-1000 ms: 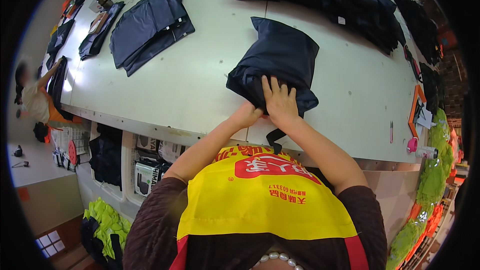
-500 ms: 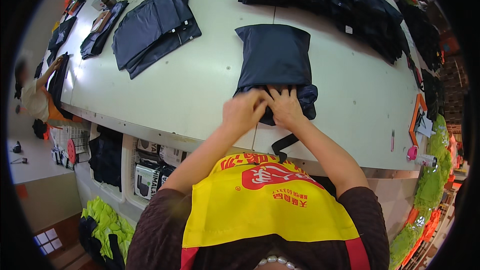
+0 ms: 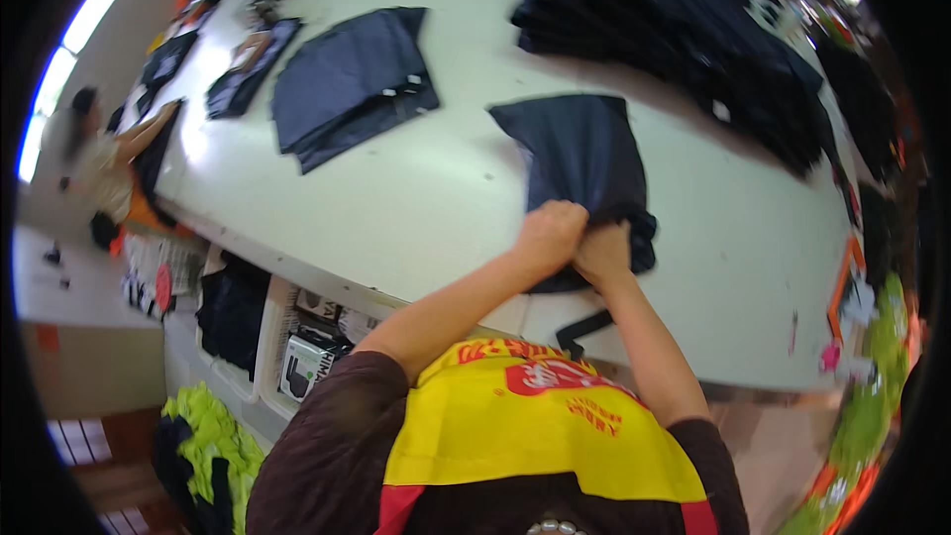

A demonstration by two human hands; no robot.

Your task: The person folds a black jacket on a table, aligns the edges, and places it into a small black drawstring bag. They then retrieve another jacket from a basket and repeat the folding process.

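A dark navy, pouch-like piece of smooth cloth lies on the white table in front of me. Its near edge is lifted and creased where both hands meet. My left hand is closed on that edge, knuckles up. Beside it, my right hand reaches under the edge, and its fingers are hidden by the cloth. Bunched dark fabric bulges out at the right of the pouch. A black strap lies nearer to me, by the table's front edge.
Folded navy cloth pieces lie to the left, and a large dark pile covers the far right. An orange frame sits at the right edge. Another person works at far left. White bins stand below the table.
My left hand has closed on the pouch's near edge. The right hand's fingers, partly visible before, are now under the cloth. The whole view has shifted, with things sitting lower and further right.
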